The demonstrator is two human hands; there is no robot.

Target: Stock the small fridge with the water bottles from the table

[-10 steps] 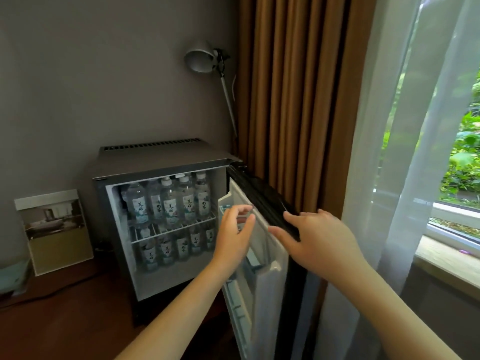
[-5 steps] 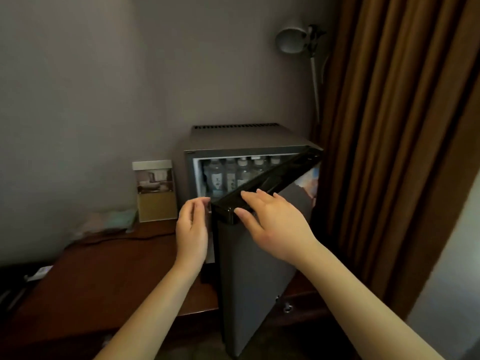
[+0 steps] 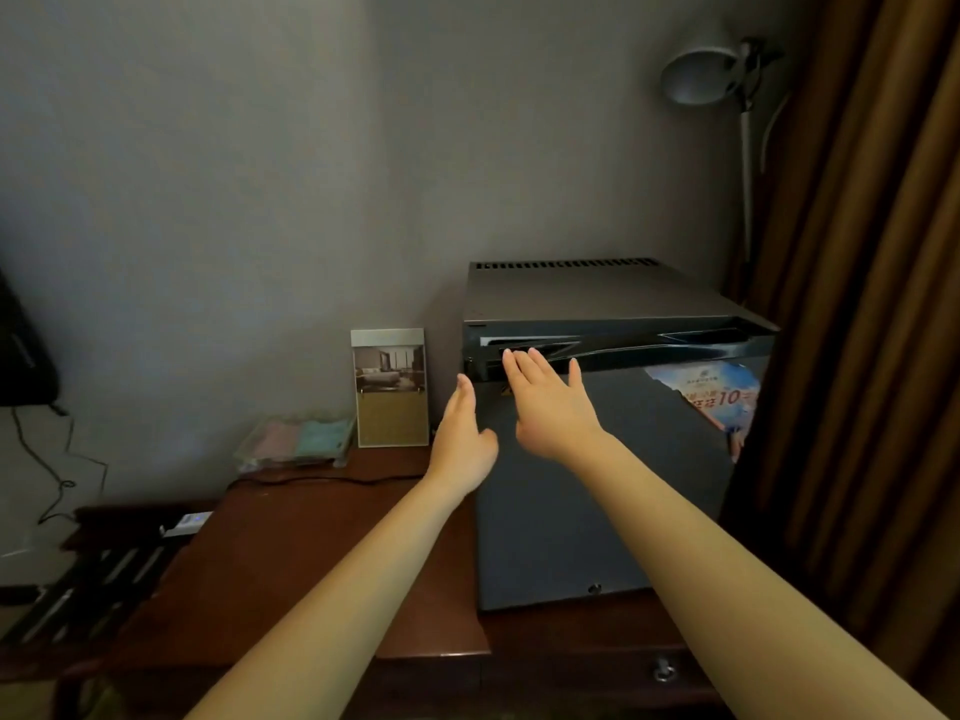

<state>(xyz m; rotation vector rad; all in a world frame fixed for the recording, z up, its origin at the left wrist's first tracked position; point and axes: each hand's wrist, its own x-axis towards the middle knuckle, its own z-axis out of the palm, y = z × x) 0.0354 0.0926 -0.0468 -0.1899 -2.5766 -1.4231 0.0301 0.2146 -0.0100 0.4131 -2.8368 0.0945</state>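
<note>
Closed now, the door (image 3: pixel 597 485) of the fridge (image 3: pixel 597 298) sits flush against the cabinet, where half a second ago it stood part-way open with rows of bottles showing behind it. The right hand (image 3: pixel 556 407) lies spread and flat on the upper front of the door, straight fingertips on the glossy black strip along its top, gripping nothing. The left hand (image 3: pixel 462 439) is released too, fingers straight and seen edge-on just beside the door's left edge; whether it touches the fridge cannot be told. The bottles are out of sight, presumably inside on the shelves seen a moment earlier, and none shows on the table (image 3: pixel 291 563). That reads as the stocking being done and the closing push as the last step, with little left but to take the hands away. For writing, a blue sticker (image 3: pixel 711 392) at the door's upper right carries a large "10" among characters too small to read. A framed card (image 3: pixel 389 387) just left of the fridge shows a room photograph with no legible text. No brand name can be made out on the fridge itself.
</note>
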